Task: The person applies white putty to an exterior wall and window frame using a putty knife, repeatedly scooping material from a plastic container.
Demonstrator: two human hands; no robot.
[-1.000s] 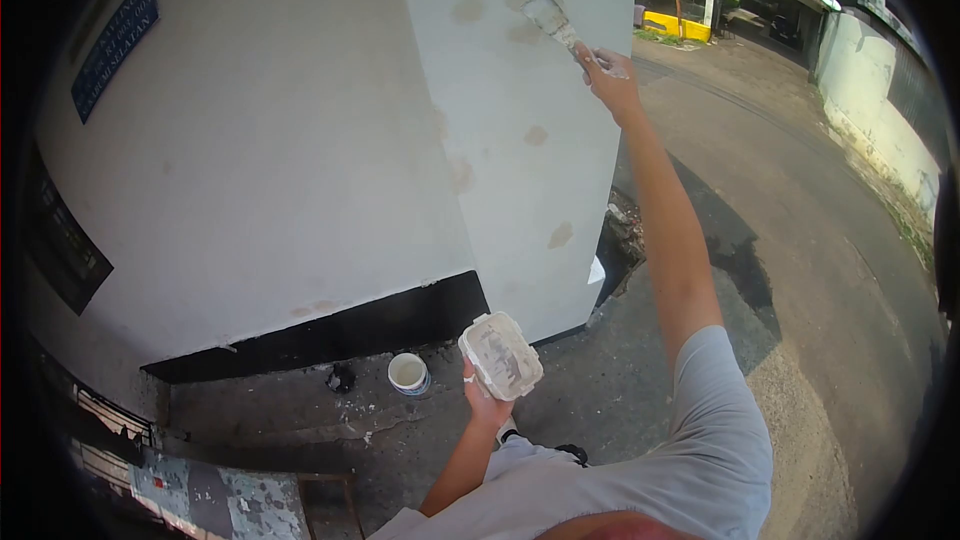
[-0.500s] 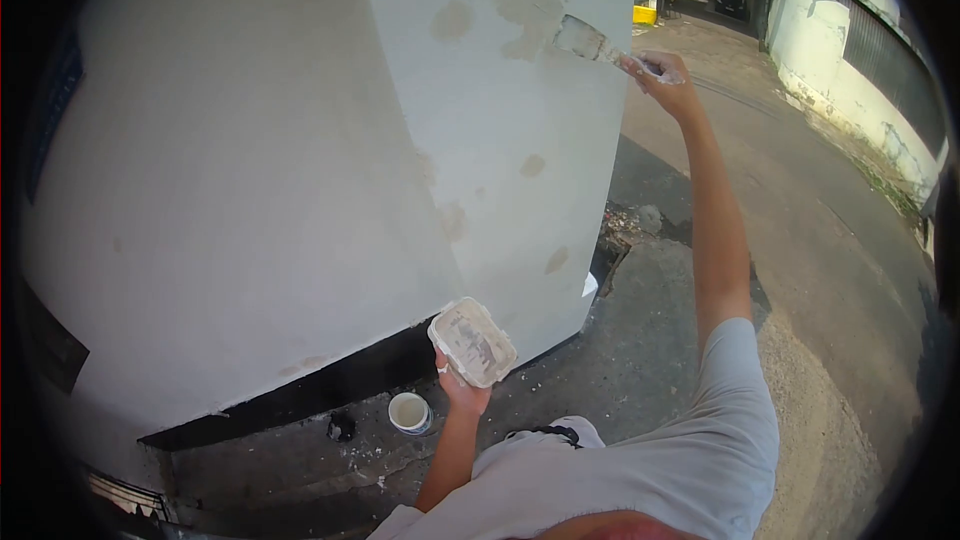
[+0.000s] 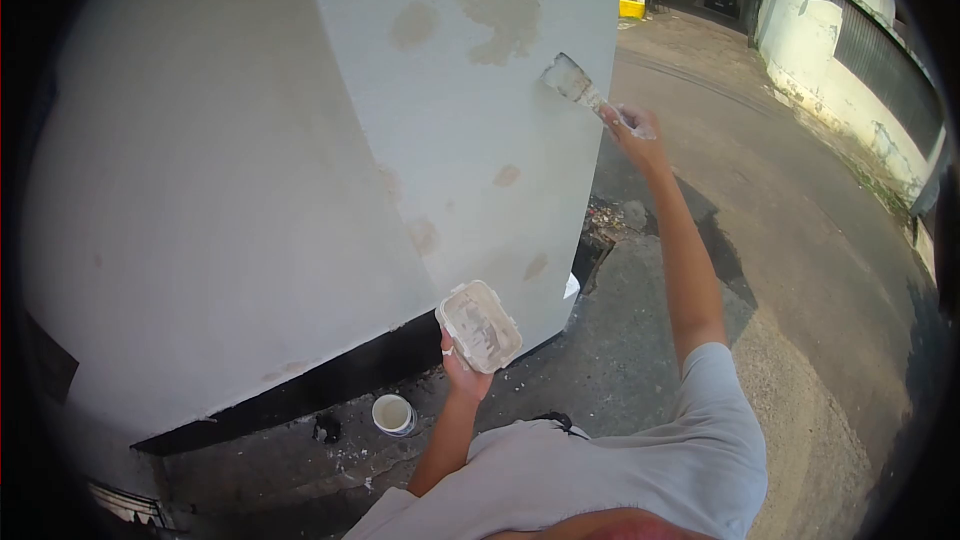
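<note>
My right hand is raised and grips the handle of a putty knife, whose blade lies against the white wall near its right corner. A large tan patch of filler sits on the wall above and left of the blade, with smaller tan patches lower down. Lower, my left hand holds up a rectangular white tray smeared with putty, close to the wall's black base band.
A small white cup stands on the concrete at the foot of the wall, beside a dark lump. A paved lane runs off to the right, bordered by a white boundary wall. Rubble lies at the wall's corner.
My right hand has brought the putty knife down and slightly left from the large filler patch to a lower spot by the corner. The view has shifted; the tray stays held up.
</note>
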